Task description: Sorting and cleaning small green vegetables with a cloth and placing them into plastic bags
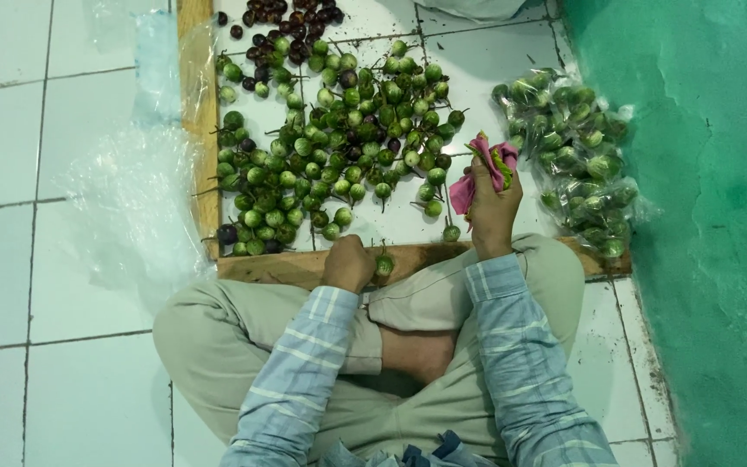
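Note:
I sit cross-legged on a white tiled floor in front of a pile of small round green eggplants (330, 143). My right hand (492, 207) holds a pink cloth (482, 173) wrapped around one green eggplant. My left hand (349, 262) rests on the wooden frame (296, 264) and grips a small green eggplant (384, 264) at its fingertips. Several darker purple eggplants (291, 22) lie at the far end of the pile.
Clear plastic bags filled with green eggplants (577, 156) lie to the right beside a green wall (711, 216). Empty crumpled clear plastic bags (136, 199) lie on the tiles to the left. A wooden plank (201, 121) borders the pile's left side.

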